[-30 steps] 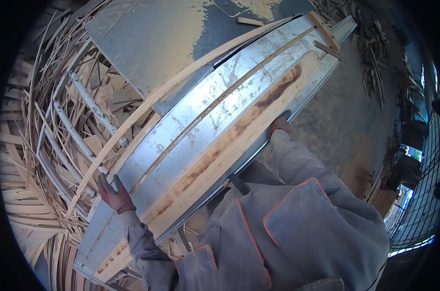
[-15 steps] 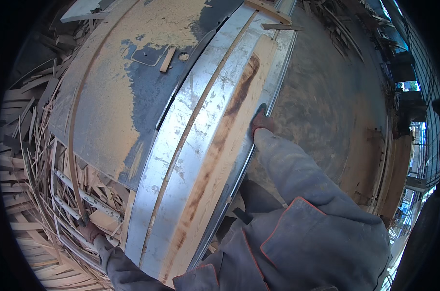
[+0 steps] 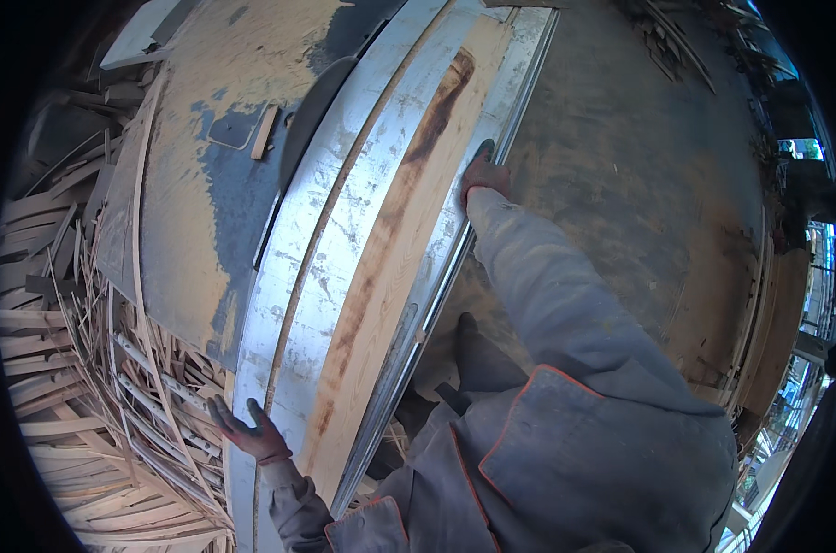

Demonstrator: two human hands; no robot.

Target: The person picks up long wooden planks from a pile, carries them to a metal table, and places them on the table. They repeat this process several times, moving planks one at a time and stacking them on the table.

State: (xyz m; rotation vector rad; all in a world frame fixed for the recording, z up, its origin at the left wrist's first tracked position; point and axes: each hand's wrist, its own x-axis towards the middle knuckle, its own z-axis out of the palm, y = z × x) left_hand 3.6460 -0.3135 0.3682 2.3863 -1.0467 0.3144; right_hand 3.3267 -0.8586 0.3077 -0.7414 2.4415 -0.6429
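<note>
Gloved hands at a long metal table

The metal table (image 3: 326,276) runs from near left to far centre, a scorched wooden board (image 3: 381,267) along it. At its right edge, the right hand (image 3: 484,177) is bunched; its grip cannot be told. The left hand (image 3: 259,437), near left, spreads empty fingers. Wood offcuts (image 3: 45,369) heap far left.

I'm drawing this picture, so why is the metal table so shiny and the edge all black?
Head view: light glares off the metal table, making pale patches; head view: the fisheye lens leaves dark, rounded corners; head view: bright gaps along the right side look washed out, while the right hand shows fairly clearly.
</note>
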